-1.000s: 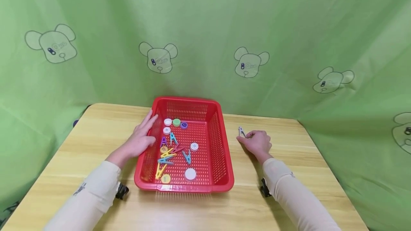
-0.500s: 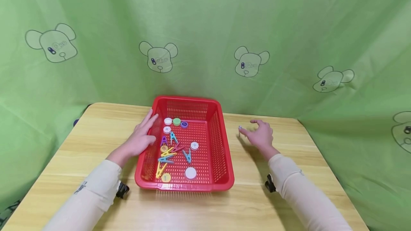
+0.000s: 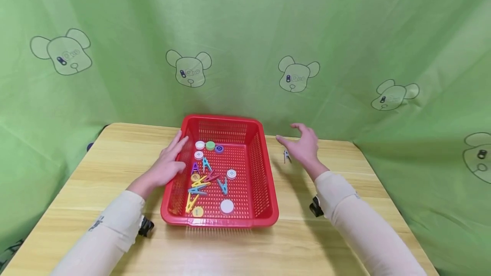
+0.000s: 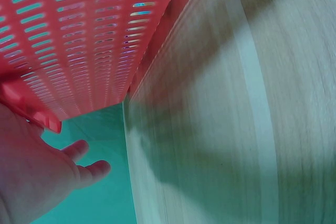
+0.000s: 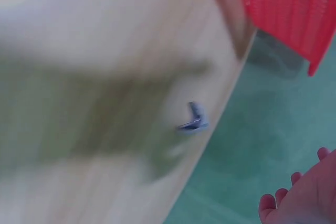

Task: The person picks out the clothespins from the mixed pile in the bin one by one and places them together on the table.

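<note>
In the head view, a red basket [image 3: 245, 223] stands on the wooden table. My left hand [image 3: 166, 168] rests on its left rim, fingers extended and thumb over the inner side; the left wrist view shows the same hand [image 4: 37, 166] beside the perforated wall. To the basket's right, a small bluish-grey clothespin [image 3: 287, 156] lies on the table. My right hand [image 3: 304, 146] hovers near it, holding nothing, thumb and index finger spread apart. From the right wrist, the clothespin [image 5: 195, 120] appears blurred, away from the fingers [image 5: 268, 202].
Inside the basket lie several coloured clothespins, among them a yellow one [image 3: 192, 202] and a blue one [image 3: 223, 185], and several round caps, such as a white one [image 3: 226, 206] and a green one [image 3: 210, 145]. A green curtain [image 3: 245, 46] hangs behind the table [image 3: 215, 254].
My right hand has come away from the clothespin, fingers spreading, and moved toward the table's far edge. The clothespin stays on the table. My left hand has kept its place on the rim.
</note>
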Motion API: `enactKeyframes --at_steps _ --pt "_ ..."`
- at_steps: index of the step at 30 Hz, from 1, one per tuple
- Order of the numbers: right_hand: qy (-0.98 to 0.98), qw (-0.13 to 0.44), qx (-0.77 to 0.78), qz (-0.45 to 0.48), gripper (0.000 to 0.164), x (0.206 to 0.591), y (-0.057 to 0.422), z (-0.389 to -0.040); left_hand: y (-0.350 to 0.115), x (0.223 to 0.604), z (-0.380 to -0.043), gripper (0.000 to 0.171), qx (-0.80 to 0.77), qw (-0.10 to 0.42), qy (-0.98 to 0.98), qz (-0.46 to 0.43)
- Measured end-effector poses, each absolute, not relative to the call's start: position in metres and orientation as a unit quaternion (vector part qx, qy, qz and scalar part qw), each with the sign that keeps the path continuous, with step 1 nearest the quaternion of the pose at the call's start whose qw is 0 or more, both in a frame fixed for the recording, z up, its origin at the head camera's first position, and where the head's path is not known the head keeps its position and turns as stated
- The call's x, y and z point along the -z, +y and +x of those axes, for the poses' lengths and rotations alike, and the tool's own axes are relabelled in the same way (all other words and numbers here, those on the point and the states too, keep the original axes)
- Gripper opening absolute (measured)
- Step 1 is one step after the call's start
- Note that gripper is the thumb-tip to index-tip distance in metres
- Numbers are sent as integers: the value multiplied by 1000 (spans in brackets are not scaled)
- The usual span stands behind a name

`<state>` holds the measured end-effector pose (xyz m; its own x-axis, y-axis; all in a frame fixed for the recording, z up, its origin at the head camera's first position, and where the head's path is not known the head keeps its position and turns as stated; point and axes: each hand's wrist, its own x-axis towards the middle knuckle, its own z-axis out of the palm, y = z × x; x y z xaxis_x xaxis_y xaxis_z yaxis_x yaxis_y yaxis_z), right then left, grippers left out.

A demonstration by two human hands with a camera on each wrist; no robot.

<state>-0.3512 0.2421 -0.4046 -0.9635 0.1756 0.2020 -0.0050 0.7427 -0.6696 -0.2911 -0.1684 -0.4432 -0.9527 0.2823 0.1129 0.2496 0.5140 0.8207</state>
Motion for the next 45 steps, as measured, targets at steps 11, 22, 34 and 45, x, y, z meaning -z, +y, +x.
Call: enactKeyframes --at_steps 11,22,34,45 --pt "-928 117 -354 -5 77 376 194 -360 -169 447 -294 92 -476 10 866 154" --pt "-928 115 -352 28 71 356 143 -367 -170 447 -298 92 -472 17 870 142" --pt "-918 104 -380 48 69 351 105 -369 -169 447 -296 92 -469 20 871 144" --pt "-911 71 -403 55 69 362 78 -365 -170 447 -296 92 -471 20 870 142"
